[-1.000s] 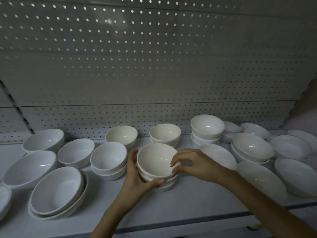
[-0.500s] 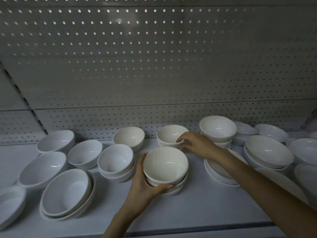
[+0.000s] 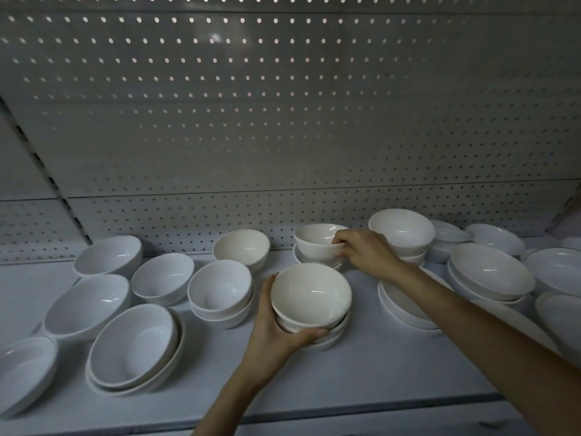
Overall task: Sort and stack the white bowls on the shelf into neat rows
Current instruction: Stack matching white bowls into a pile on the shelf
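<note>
So: left hand [image 3: 270, 335] stays cupped round the front cream stack [image 3: 311, 294] mid-shelf [image 3: 345, 382], thumb hooked along its near side, steadying it. Right hand [image 3: 367, 253] has left that stack and reached back to the rear cream bowl [image 3: 316, 240] by the pegboard, fingers curled over its rim, pinching it. Probably the next same-size bowl for the stack.

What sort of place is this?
Probably a shop or stockroom. A white shelf backed by a perforated panel carries many near-identical white bowls; the left hand grips a front stack while the right hand pinches the rim of a rear bowl.
</note>
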Action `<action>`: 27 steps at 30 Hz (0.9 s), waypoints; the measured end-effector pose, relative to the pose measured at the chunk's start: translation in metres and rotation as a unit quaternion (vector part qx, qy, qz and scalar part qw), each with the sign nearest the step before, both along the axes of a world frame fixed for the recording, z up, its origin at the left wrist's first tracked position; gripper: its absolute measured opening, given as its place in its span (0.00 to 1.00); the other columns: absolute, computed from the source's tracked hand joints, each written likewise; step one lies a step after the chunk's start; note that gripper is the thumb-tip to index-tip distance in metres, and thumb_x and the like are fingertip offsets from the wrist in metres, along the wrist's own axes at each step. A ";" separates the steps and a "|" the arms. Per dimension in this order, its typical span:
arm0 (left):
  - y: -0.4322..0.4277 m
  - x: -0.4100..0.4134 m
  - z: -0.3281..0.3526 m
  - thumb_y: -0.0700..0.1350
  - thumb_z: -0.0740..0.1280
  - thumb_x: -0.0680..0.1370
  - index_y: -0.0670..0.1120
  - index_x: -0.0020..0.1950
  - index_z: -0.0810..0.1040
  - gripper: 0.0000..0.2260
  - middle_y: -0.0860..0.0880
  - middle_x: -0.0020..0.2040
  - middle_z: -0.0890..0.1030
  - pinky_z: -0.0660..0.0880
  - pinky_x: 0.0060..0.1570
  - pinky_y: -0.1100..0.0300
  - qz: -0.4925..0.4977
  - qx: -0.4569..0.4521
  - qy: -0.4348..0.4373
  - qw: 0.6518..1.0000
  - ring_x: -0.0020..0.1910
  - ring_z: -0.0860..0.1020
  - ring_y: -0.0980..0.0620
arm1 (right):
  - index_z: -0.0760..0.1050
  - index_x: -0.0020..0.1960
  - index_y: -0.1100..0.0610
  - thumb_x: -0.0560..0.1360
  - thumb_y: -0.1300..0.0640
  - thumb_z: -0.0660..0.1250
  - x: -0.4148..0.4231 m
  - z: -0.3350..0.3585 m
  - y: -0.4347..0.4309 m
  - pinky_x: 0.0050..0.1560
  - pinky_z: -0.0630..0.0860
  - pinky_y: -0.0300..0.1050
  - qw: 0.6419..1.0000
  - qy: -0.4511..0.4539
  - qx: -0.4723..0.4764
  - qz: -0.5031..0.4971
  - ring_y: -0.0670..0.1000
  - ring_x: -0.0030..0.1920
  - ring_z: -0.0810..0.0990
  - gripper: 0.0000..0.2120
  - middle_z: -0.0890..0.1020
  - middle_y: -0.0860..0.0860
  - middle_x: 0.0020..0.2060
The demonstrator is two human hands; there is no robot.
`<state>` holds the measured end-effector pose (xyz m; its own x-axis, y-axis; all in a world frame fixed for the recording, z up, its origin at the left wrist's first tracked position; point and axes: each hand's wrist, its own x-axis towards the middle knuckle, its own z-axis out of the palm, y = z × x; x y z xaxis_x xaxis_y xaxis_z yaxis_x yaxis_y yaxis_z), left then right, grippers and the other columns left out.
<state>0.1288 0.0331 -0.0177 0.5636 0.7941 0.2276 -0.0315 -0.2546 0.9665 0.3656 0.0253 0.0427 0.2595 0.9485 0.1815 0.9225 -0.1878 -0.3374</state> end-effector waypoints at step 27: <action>0.015 -0.007 -0.003 0.51 0.81 0.56 0.56 0.67 0.65 0.43 0.56 0.65 0.75 0.73 0.60 0.64 -0.047 -0.026 0.016 0.998 0.63 0.74 0.61 | 0.81 0.42 0.54 0.68 0.62 0.70 -0.061 -0.002 -0.080 0.36 0.75 0.41 0.965 -0.055 0.161 0.201 0.46 0.38 0.78 0.06 0.82 0.44 0.36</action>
<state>0.1217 0.0481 -0.0206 0.6429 0.7470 0.1691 -0.0224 -0.2023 0.9791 0.3041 -0.0546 0.0403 -0.1559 0.8579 0.4896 0.9323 0.2916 -0.2140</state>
